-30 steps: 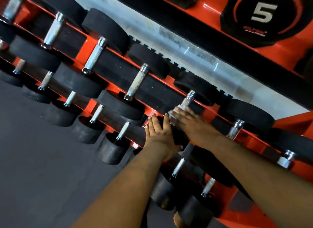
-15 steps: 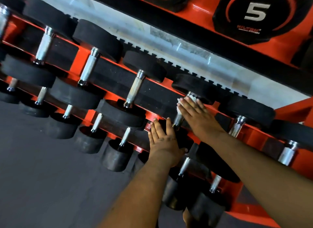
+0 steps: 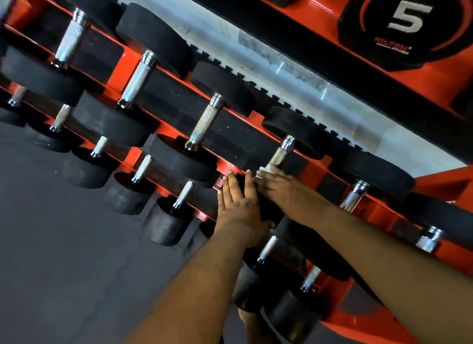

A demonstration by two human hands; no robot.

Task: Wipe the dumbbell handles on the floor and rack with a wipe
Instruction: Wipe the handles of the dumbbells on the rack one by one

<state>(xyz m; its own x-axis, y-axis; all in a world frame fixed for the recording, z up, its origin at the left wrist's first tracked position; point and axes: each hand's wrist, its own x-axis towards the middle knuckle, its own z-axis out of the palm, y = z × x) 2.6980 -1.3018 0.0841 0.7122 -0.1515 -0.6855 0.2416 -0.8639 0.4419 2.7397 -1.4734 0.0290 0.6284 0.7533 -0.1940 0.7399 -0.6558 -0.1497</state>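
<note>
On orange rack [image 3: 133, 54], rows of black dumbbells with metal handles. Left hand [image 3: 239, 208] flat on black dumbbell head [image 3: 268, 210], fingers straight. Right hand [image 3: 286, 192] blurred, fingers extended, pressing white wipe [image 3: 263, 170] on lower part of handle [image 3: 281, 153].

— What's hidden?
— The blurred right hand [image 3: 286, 192] covers most of the white wipe [image 3: 263, 170] and the lower knurled steel dumbbell handle [image 3: 280, 155].
— Cut off?
— The black "5" weight plate [image 3: 409, 26], at the top edge.
</note>
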